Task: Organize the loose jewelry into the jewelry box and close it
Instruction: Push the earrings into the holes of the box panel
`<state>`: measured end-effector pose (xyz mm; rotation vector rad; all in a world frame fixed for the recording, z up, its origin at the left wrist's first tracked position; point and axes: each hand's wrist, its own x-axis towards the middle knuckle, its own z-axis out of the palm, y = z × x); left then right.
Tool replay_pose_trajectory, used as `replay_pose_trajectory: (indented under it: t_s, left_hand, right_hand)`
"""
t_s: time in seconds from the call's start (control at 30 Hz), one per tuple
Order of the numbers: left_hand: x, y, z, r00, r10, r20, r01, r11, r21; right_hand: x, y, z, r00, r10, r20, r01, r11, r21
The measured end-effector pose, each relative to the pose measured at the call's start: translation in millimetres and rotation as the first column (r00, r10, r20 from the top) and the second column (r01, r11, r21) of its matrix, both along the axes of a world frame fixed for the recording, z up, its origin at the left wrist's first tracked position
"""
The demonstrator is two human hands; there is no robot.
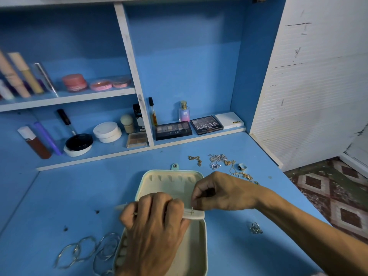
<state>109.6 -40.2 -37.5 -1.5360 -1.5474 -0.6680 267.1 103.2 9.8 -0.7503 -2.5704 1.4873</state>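
The left hand (pixel 153 222) curls its fingers (pixel 171 206) round the jewelry box (pixel 199 248) flap (pixel 197 215). The right hand (pixel 223 193) pinches a small stud (pixel 192 212). Best hold the flap taut and push straight.

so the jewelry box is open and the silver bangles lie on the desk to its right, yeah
Not quite. The head view shows the jewelry box open, but the silver bangles lie on the desk to its left, not its right.
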Motion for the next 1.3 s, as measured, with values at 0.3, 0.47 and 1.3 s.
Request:
replay_pose_trajectory:
  t_s: [0.3,0.47,1.3]
  left_hand:
    - [0,0,0,1.0,0.003,0.01,-0.003,1.0,0.009]
    - [1,1,-1,1.0,-0.003,0.022,0.003,1.0,0.021]
    - [0,0,2,1.0,-0.009,0.027,0.009,1.0,0.026]
  right_hand:
    - [-4,12,4,0.993,0.091,0.072,-0.088,0.995,-0.046]
    - [-14,13,12,0.975,0.131,0.179,-0.136,0.991,0.017]
    - [-27,18,22,0.939,0.2,0.279,-0.208,0.978,-0.001]
